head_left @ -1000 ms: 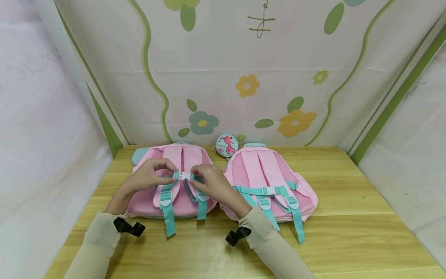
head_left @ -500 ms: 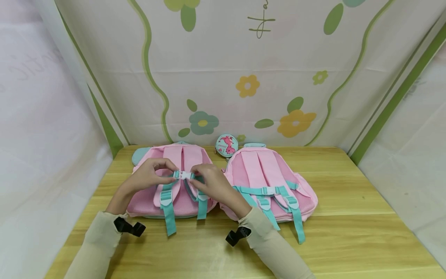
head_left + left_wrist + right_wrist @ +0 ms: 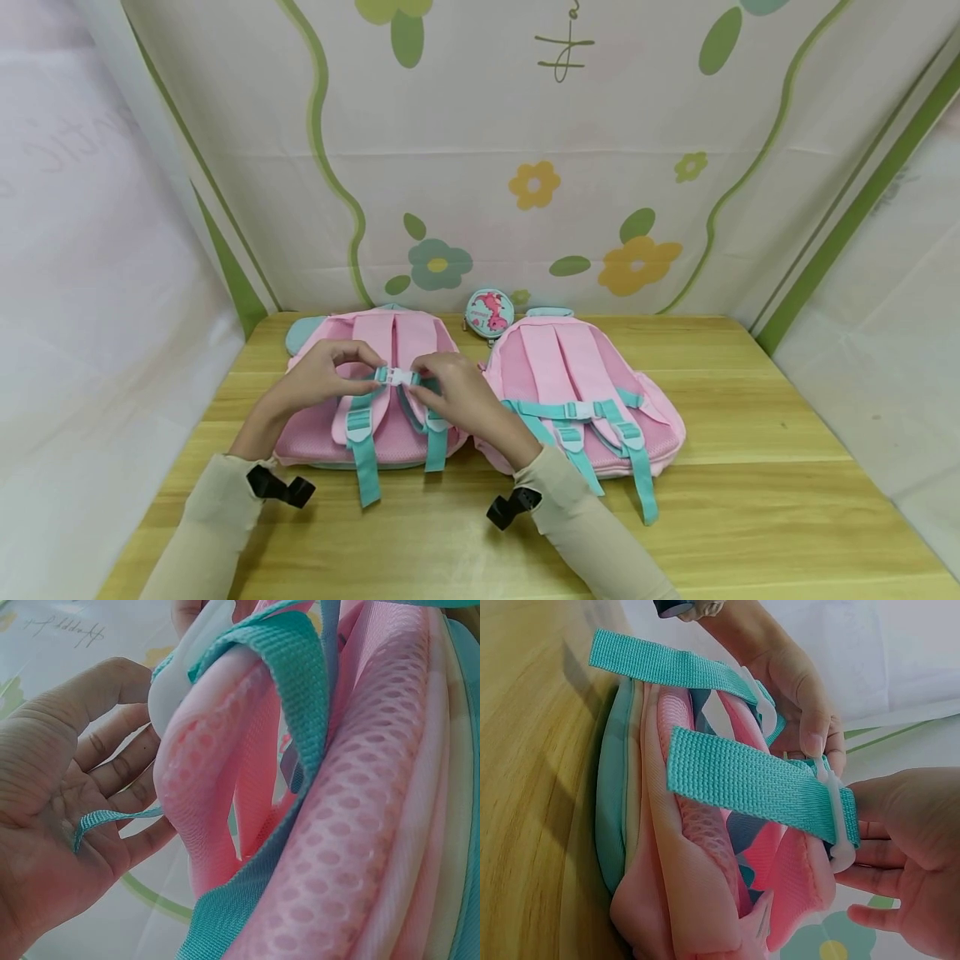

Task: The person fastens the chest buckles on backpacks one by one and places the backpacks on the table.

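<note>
A pink backpack (image 3: 300, 433) with teal webbing lies on the left, its shoulder straps facing up. Over those straps, a white side-release buckle (image 3: 398, 377) sits on a teal cross strap. My left hand (image 3: 324, 375) pinches the buckle's left end between thumb and fingers, and my right hand (image 3: 459, 392) pinches the right end. The two halves meet in line; whether they are fully locked I cannot tell. In the right wrist view, a teal strap tail (image 3: 735, 776) and its white adjuster (image 3: 836, 817) partly hide the fingertips. The left wrist view hides the buckle behind a padded strap (image 3: 214, 742).
A second pink backpack (image 3: 510, 358) lies to the right, its white buckle (image 3: 579, 410) fastened across the straps. Behind and between the bags is a round teal pouch (image 3: 489, 313) with a pink picture. Both bags lie on a wooden table (image 3: 750, 500) before a flowered cloth backdrop (image 3: 450, 200).
</note>
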Motion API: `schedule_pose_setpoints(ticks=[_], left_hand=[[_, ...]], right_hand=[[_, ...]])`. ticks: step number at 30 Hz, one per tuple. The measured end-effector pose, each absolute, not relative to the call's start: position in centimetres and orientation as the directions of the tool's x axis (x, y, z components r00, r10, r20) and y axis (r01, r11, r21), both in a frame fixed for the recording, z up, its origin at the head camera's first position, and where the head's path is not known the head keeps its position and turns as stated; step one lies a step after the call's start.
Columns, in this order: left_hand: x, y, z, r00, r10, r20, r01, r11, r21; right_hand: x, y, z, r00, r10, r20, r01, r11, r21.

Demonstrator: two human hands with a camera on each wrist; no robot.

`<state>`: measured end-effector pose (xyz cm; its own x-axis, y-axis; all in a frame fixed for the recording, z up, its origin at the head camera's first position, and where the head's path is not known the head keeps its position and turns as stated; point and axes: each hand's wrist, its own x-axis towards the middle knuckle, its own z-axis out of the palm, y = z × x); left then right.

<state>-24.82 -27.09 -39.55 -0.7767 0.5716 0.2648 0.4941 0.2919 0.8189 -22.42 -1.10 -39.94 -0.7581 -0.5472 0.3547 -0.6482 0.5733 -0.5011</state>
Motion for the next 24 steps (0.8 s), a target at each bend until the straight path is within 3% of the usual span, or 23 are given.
schedule_pose_setpoints(ticks=[24], left_hand=[[-24.93, -27.12, -39.71, -0.773, 0.571, 0.275, 0.5, 0.282, 0.819]], right_hand=[[-22.21, -1.22, -39.82, -0.752, -0.543, 0.374, -0.658, 0.583, -0.476]])
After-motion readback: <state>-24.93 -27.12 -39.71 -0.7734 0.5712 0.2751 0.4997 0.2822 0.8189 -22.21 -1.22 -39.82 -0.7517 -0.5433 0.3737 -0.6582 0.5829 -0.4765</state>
